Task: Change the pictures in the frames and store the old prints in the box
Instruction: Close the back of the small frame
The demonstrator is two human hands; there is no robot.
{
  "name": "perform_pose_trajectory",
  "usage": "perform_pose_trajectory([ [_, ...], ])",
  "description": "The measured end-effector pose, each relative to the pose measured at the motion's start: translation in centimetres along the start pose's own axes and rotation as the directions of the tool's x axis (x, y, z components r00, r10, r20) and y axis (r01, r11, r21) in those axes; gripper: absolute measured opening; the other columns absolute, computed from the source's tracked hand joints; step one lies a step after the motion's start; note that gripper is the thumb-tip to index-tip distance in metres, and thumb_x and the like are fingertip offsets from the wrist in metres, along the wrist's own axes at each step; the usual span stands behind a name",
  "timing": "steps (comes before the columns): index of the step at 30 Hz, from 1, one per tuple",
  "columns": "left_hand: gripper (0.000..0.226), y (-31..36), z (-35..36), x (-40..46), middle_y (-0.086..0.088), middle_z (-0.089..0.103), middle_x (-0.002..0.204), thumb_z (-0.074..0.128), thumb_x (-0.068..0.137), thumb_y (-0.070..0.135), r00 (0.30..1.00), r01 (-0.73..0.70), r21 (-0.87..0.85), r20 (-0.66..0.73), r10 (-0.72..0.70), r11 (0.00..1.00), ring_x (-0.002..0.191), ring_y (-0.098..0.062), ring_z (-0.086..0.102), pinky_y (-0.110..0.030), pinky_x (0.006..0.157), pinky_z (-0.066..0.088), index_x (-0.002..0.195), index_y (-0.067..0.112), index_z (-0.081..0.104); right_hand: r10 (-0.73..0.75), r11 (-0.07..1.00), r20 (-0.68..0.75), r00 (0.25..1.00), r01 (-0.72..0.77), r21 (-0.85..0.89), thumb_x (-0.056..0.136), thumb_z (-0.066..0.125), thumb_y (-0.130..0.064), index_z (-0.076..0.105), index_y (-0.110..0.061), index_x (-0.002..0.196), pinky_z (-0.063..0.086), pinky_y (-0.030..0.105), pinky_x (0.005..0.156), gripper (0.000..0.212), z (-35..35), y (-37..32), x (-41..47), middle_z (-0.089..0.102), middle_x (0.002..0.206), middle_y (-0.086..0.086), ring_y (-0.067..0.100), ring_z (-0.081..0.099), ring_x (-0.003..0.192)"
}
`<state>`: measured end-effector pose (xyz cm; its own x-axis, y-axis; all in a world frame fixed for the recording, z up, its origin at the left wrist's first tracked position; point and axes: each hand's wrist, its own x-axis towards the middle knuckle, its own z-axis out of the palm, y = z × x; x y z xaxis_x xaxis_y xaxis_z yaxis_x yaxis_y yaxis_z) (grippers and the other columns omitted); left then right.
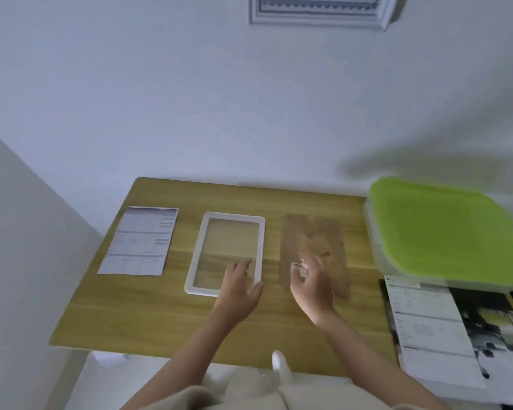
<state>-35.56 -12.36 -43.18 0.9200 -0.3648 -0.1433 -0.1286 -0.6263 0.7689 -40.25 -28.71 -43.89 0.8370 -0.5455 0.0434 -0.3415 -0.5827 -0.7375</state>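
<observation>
White picture frame (pixel 225 253) lies flat mid-table, portrait, rounded corners, empty: wood grain shows through its clear pane. Brown backing board (pixel 313 252) lies flat just to its 3 o'clock, blurred, with a darker strip running down the middle. Printed sheet (pixel 139 241) with table-like text lies flat at 9 o'clock of the frame, apart from it. Clear box with green lid (pixel 444 229) sits at the table's 3 o'clock edge, lid on. More printed sheets and a dark photo print (pixel 444 329) lie at 4 o'clock, below the box, partly off the table.

Table (pixel 166 315) is light wood-grain, pushed against a plain white wall. An ornate white frame (pixel 320 10) hangs on the wall at 12 o'clock, cut off by the picture's edge.

Left hand (pixel 239 287) is over the frame's 5 o'clock corner, fingers spread and straight, tips on or just above the pane; contact unclear. Right hand (pixel 310 285) is over the backing board's lower part, fingers curled, pinching a small pale piece (pixel 299 269) between thumb and fingertips; what it is cannot be told. Frame lies at 11 o'clock of the right hand, not touched by it.
</observation>
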Motion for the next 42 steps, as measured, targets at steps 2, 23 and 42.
perform_pose_trajectory([
  [2,0.061,-2.9,-4.3,0.8,-0.003,0.043,0.124,0.064,0.084,0.023,0.997,0.057,-0.011,-0.047,-0.058,0.998,0.108,-0.013,0.049,-0.023,0.095,0.041,0.138,0.012,0.037,-0.025,0.999,0.07,0.997,0.023,0.026,0.089,0.058,-0.014,0.058,-0.006,0.121,0.042,0.022,0.079,0.033,3.5,-3.8,0.4,0.059,0.116,0.007,0.019,0.061,0.104],
  [23,0.052,-18.8,-21.8,8.1,-0.008,0.038,0.124,0.056,0.085,0.024,0.87,0.47,0.03,-0.181,-0.458,0.882,0.118,-0.027,0.035,-0.029,0.083,0.039,0.133,0.011,0.04,0.298,0.954,0.561,0.772,-0.259,-0.151,0.091,0.057,-0.032,0.032,-0.008,0.141,0.048,0.028,0.082,0.061,23.8,-20.8,5.7,0.034,0.144,0.009,0.019,0.053,0.105],
  [42,0.039,-14.3,-20.1,9.4,0.005,0.063,0.101,0.062,0.082,0.006,0.957,0.232,-0.21,-0.124,-0.262,0.95,0.084,-0.003,0.058,-0.01,0.063,0.043,0.119,0.015,0.058,0.242,0.958,0.235,0.941,-0.271,0.099,0.088,0.053,-0.002,0.048,-0.029,0.133,0.044,0.013,0.056,0.053,17.7,-17.4,5.8,0.062,0.088,-0.007,0.008,0.056,0.071],
])
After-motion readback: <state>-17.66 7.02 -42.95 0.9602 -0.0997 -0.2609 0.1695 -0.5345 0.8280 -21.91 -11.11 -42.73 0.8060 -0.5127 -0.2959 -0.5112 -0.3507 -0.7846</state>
